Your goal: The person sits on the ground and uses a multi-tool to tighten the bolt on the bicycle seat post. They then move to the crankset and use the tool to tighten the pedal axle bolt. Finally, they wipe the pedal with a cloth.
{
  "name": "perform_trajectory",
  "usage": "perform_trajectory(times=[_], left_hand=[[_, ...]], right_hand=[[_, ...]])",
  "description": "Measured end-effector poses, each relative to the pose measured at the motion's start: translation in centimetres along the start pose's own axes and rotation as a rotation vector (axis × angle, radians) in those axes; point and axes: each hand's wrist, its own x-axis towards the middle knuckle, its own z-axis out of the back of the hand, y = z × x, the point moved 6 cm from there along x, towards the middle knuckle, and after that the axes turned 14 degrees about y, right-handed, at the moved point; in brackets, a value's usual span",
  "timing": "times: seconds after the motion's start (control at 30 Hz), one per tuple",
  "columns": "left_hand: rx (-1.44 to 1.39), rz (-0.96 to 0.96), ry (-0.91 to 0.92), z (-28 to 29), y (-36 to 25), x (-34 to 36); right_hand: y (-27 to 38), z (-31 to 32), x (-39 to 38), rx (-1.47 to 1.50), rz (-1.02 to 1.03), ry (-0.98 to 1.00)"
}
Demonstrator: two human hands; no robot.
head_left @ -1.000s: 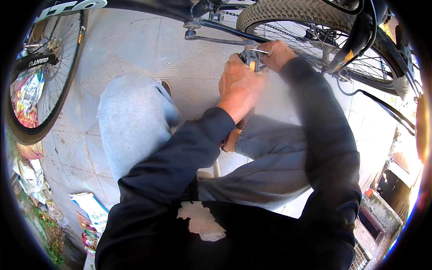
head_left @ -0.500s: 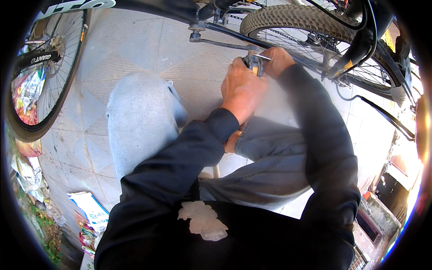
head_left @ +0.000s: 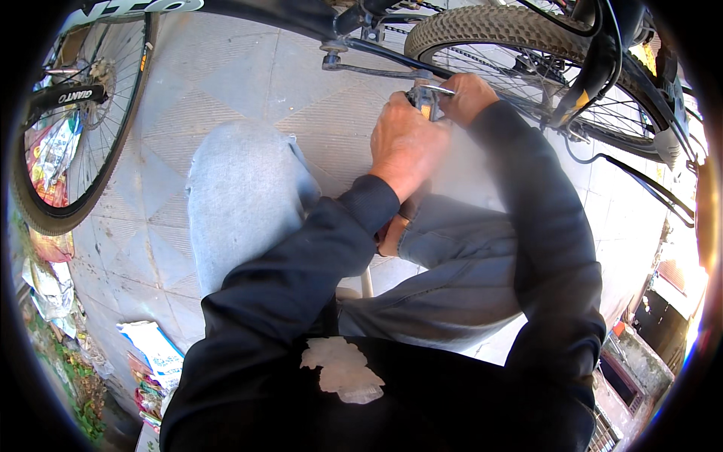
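A bicycle crank arm (head_left: 376,71) runs right to a pedal (head_left: 422,105) with a yellow reflector, just ahead of me. My left hand (head_left: 407,143) is wrapped round the pedal, its fingertips hidden behind it. My right hand (head_left: 468,98), its fingers curled, grips a thin silver metal tool (head_left: 439,89), perhaps a wrench, against the pedal's joint with the crank. Above and right of my hands are the bicycle's knobby rear tyre (head_left: 482,24), chain and black frame (head_left: 301,15).
A bicycle wheel (head_left: 128,128) stands at the left, with plastic sacks and bags (head_left: 45,279) along that edge. A white sack (head_left: 147,343) lies lower left. My jeans-clad knee (head_left: 241,181) rests over the tiled floor (head_left: 166,248). A cable hangs at the right (head_left: 640,181).
Both hands stay on the pedal and tool, shifting slightly down and then back up in the picture. My left knee appears a little further right than one second ago.
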Motion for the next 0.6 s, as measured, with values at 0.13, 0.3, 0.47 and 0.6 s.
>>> perform_trajectory(times=[0.13, 0.3, 0.47, 0.6], left_hand=[[-0.044, -0.016, 0.024, 0.3, 0.1, 0.0], [-0.074, -0.060, 0.050, 0.5, 0.4, 0.7], [-0.150, -0.112, 0.076, -1.3, 1.0, 1.6], [-0.250, -0.150, 0.102, -1.5, 1.6, 1.7]], right_hand=[[0.7, 0.5, -0.4, -0.073, -0.013, -0.052], [0.9, 0.7, -0.7, -0.068, -0.084, -0.021], [-1.5, -0.5, 1.3, 0.000, -0.032, 0.039], [-2.2, -0.5, 2.1, -0.017, 0.061, -0.011]])
